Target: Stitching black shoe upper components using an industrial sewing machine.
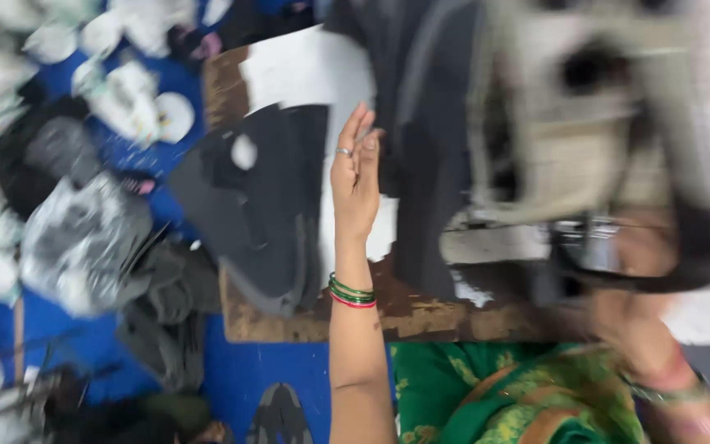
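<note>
Resting left hand, beside dark fabric

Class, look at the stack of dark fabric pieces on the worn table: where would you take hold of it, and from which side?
Pinch the stack of dark fabric pieces at its lower edge, coming from the table's near side; that edge overhangs nothing, yet its layers fan apart there, beside the left hand.

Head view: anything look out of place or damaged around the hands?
The wooden table top is worn, its white coating peeled to bare brown along the near edge. The left hand lies flat on dark fabric pieces. The right hand is too blurred to judge.
</note>
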